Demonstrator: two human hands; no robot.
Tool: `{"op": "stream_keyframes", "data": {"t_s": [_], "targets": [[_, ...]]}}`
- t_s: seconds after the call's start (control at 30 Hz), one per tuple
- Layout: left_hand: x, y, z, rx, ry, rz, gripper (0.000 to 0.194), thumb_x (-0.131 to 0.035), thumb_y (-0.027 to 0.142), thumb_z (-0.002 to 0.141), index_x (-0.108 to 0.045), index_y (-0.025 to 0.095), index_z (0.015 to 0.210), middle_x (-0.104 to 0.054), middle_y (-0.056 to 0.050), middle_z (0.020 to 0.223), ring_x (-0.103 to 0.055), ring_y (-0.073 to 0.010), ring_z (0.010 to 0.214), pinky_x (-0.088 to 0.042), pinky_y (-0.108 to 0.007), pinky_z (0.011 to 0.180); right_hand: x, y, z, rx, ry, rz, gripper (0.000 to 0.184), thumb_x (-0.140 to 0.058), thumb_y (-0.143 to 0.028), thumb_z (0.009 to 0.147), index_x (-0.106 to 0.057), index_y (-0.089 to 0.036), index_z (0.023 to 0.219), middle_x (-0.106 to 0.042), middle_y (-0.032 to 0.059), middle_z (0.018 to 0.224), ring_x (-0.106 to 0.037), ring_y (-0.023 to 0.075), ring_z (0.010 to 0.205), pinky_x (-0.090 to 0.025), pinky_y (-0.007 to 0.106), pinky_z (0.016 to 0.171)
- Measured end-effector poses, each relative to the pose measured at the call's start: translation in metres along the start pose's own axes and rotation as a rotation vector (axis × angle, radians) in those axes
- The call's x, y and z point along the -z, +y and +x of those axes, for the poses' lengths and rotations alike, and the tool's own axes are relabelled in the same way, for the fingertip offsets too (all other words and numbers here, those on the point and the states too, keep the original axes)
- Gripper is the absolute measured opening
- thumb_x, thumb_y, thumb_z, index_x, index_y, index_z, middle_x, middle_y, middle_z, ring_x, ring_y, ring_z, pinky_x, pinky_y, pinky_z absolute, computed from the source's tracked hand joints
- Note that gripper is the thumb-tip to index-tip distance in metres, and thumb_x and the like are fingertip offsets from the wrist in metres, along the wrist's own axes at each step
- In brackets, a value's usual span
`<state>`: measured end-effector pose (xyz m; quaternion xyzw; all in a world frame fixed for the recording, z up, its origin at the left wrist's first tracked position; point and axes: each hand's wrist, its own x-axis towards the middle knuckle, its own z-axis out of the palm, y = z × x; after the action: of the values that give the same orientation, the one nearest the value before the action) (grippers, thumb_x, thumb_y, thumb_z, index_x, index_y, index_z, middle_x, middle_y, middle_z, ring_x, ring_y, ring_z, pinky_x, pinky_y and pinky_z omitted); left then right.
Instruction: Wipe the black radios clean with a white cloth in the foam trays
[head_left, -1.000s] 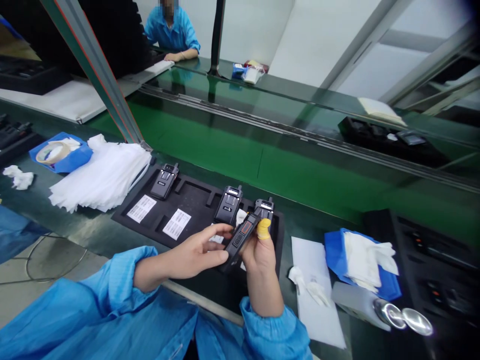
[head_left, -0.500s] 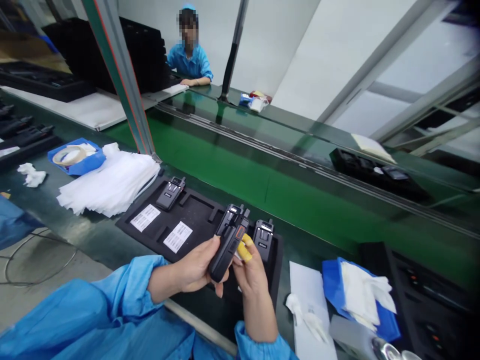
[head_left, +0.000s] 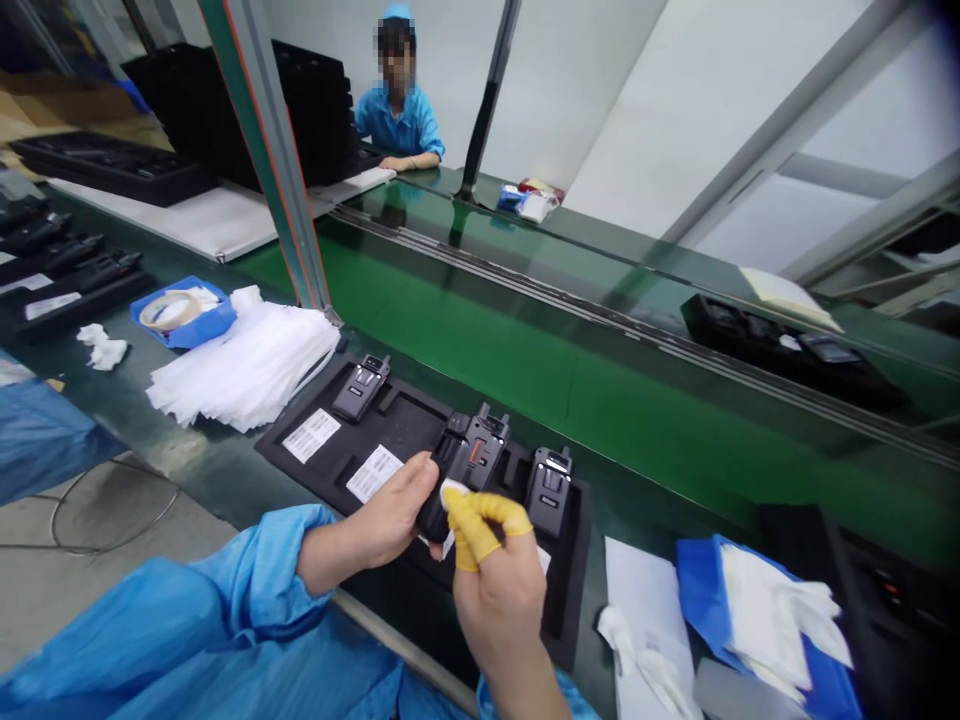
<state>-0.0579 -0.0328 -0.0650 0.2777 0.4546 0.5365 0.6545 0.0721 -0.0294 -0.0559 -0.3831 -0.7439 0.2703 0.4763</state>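
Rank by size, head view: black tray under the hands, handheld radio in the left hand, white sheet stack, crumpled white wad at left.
1. Black tray
2. White sheet stack
3. Handheld radio, partly covered
4. Crumpled white wad

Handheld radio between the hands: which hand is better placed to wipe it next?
Probably the right hand: its yellow-covered fingers pinch a small white wad right at the handheld radio, while the left hand is taken up gripping it.
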Motion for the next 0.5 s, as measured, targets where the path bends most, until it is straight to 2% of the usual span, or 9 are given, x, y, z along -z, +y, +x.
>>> {"op": "stream_keyframes", "data": {"t_s": [0.1, 0.17, 0.27, 0.33, 0.5], "targets": [[0.014, 0.001, 0.01, -0.048, 0.16, 0.189, 0.052, -0.042, 0.069, 0.081, -0.044, 0.019, 0.09, -0.051, 0.005, 0.064, -0.053, -0.0091, 0.047, -0.044, -0.019, 0.038, -0.008, 0.008, -0.021, 0.056, -0.115, 0.087, 0.025, -0.053, -0.022, 0.086, -0.069, -0.032, 0.102, -0.063, 0.0024, 0.081, -0.062, 0.0119, 0.069, -0.054, 0.024, 0.064], [0.028, 0.004, 0.023, -0.068, 0.255, 0.29, 0.048, -0.045, 0.065, 0.082, -0.044, 0.018, 0.092, -0.05, 0.005, 0.067, -0.054, -0.0088, 0.05, -0.045, -0.018, 0.038, -0.009, 0.016, -0.036, 0.014, -0.058, 0.077, 0.026, -0.053, -0.021, 0.086, -0.068, -0.032, 0.104, -0.063, 0.0034, 0.086, -0.062, 0.0124, 0.074, -0.053, 0.023, 0.066], [0.05, 0.008, 0.046, -0.074, 0.35, 0.427, 0.042, -0.054, 0.056, 0.083, -0.043, 0.017, 0.095, -0.051, 0.003, 0.073, -0.054, -0.0079, 0.047, -0.045, -0.017, 0.037, -0.004, 0.028, -0.048, -0.108, 0.074, 0.008, 0.018, -0.058, -0.028, 0.084, -0.072, -0.027, 0.095, -0.063, 0.0056, 0.087, -0.063, 0.0148, 0.079, -0.052, 0.024, 0.065], [0.06, 0.008, 0.061, -0.065, 0.392, 0.535, 0.039, -0.055, 0.052, 0.084, -0.042, 0.016, 0.096, -0.054, 0.001, 0.078, -0.053, -0.0067, 0.042, -0.043, -0.018, 0.035, -0.001, 0.033, -0.05, -0.115, 0.085, -0.017, 0.017, -0.059, -0.031, 0.083, -0.073, -0.025, 0.091, -0.063, 0.0061, 0.086, -0.063, 0.0154, 0.078, -0.052, 0.025, 0.065], [0.069, 0.01, 0.082, -0.049, 0.405, 0.797, 0.034, -0.05, 0.043, 0.089, -0.044, 0.012, 0.102, -0.06, -0.01, 0.089, -0.055, -0.01, 0.037, -0.042, -0.023, 0.037, 0.005, 0.042, -0.047, 0.058, -0.042, -0.083, 0.021, -0.06, -0.022, 0.081, -0.071, -0.026, 0.099, -0.066, 0.0044, 0.083, -0.065, 0.0137, 0.075, -0.054, 0.022, 0.064]]}}
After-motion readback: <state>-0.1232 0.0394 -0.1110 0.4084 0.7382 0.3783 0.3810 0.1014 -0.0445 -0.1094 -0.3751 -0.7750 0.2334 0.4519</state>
